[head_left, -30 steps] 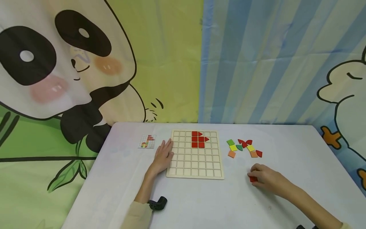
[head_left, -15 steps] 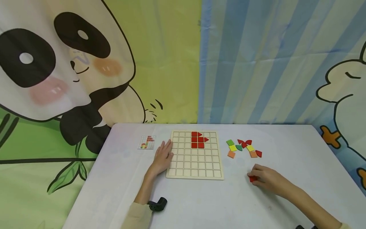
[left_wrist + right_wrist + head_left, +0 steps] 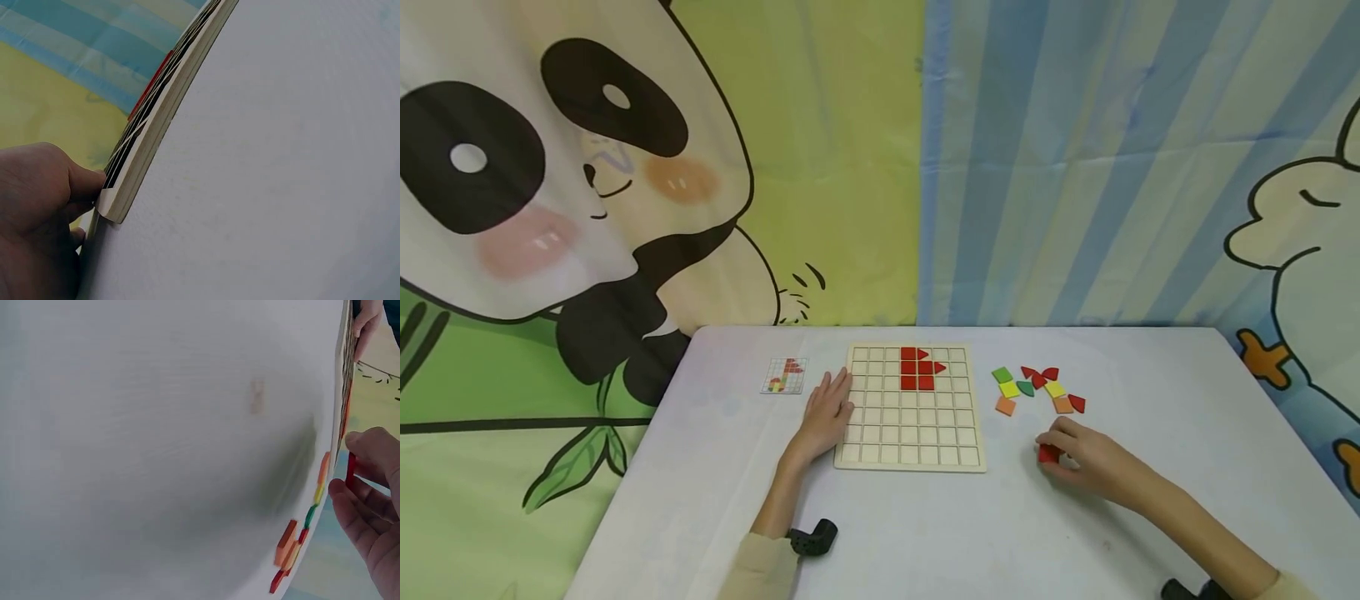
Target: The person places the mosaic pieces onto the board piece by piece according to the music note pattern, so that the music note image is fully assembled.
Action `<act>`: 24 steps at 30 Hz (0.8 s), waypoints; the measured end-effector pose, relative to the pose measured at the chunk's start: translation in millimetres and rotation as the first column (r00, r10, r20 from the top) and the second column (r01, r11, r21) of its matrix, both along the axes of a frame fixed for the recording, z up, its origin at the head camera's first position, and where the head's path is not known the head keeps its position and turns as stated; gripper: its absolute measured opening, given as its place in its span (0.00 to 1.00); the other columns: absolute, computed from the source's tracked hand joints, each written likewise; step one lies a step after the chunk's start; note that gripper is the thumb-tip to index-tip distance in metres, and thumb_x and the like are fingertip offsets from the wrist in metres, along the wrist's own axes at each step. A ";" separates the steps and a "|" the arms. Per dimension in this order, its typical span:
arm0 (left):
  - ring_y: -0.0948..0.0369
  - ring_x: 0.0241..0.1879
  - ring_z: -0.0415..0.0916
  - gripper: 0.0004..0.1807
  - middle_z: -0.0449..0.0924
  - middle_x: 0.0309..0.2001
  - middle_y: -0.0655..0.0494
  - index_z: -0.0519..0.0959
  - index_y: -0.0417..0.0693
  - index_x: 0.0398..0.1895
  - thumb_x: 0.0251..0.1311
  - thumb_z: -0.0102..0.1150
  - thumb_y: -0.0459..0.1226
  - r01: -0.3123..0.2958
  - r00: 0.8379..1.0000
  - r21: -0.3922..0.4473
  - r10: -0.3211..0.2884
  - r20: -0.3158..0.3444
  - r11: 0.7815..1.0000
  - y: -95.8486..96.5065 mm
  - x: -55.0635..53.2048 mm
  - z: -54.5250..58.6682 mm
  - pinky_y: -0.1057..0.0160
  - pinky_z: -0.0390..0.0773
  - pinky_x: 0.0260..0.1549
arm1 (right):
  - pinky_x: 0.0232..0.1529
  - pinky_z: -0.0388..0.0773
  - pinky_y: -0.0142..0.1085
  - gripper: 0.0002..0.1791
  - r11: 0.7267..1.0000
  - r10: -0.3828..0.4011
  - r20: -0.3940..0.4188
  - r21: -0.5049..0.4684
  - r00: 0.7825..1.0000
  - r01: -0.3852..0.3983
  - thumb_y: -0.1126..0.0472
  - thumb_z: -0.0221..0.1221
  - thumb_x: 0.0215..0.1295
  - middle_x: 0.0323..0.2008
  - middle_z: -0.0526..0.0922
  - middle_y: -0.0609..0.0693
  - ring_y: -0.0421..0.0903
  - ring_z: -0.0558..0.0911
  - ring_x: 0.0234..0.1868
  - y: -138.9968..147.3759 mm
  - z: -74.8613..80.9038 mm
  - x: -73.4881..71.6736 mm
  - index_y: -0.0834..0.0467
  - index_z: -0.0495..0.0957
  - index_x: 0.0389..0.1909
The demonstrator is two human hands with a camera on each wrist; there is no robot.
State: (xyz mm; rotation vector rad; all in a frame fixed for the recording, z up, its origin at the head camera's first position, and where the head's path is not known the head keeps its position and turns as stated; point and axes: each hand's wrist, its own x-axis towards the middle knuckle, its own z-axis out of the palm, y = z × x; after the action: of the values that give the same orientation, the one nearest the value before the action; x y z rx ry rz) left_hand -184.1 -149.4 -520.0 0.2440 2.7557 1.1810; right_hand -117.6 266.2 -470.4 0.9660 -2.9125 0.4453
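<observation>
In the head view my left hand point(image 3: 825, 414) lies along the left edge of a wooden grid board point(image 3: 868, 461), its fingers extended and touching the frame. The left wrist view shows the thumb against the board's rim point(image 3: 147, 147). Red square tiles point(image 3: 909, 367) and two red pointed tiles fill cells near the board's top. Right of the board, my right hand point(image 3: 1093, 458) pinches a red tile point(image 3: 1048, 453) between thumb and fingers. The right wrist view shows this red tile point(image 3: 350, 469) edge-on, held above the table.
Loose tiles lie right of the board: a green square point(image 3: 1002, 375), yellow squares point(image 3: 1009, 389), orange squares point(image 3: 1005, 406), a dark green piece point(image 3: 1026, 388) and several red pieces point(image 3: 1077, 403). A small pattern card point(image 3: 784, 376) lies left of the board on the white table point(image 3: 910, 533).
My right hand has shifted a little left and toward the far side, carrying the red tile. My left hand stays at the board's edge. The head view has tilted slightly.
</observation>
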 end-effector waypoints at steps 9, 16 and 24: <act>0.48 0.79 0.31 0.30 0.45 0.78 0.49 0.53 0.41 0.75 0.73 0.42 0.38 0.009 1.000 0.010 -0.009 -0.006 1.000 -0.7 0.5 0.8 0.43 0.31 0.75 | 0.34 0.81 0.23 0.16 0.994 0.075 -0.045 -0.081 0.996 -0.078 0.65 0.72 0.50 0.38 0.77 0.45 0.37 0.75 0.36 -42.8 12.1 -18.7 0.58 0.82 0.42; 0.48 0.79 0.30 0.30 0.44 0.78 0.49 0.53 0.41 0.75 0.73 0.41 0.38 0.008 1.000 -0.002 -0.008 0.000 1.000 -0.9 0.9 2.1 0.44 0.31 0.75 | 0.32 0.78 0.24 0.15 0.984 0.142 -0.045 -0.103 0.989 -0.146 0.65 0.69 0.54 0.38 0.78 0.49 0.41 0.76 0.35 -78.4 16.3 -47.9 0.62 0.83 0.44; 0.48 0.79 0.31 0.30 0.45 0.78 0.49 0.53 0.41 0.75 0.73 0.42 0.38 0.007 1.000 0.006 -0.006 -0.010 1.000 -0.3 0.6 0.0 0.43 0.31 0.75 | 0.35 0.81 0.33 0.14 0.989 0.107 0.082 -0.108 0.991 -0.097 0.61 0.64 0.62 0.40 0.81 0.55 0.45 0.80 0.36 -111.1 6.4 -94.4 0.64 0.82 0.45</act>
State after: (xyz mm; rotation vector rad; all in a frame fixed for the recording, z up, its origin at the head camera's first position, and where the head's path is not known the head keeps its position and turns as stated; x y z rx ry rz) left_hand -183.6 -149.7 -520.0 0.2602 2.7587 1.1894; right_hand -212.0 155.1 -464.0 1.1114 -2.8908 0.6546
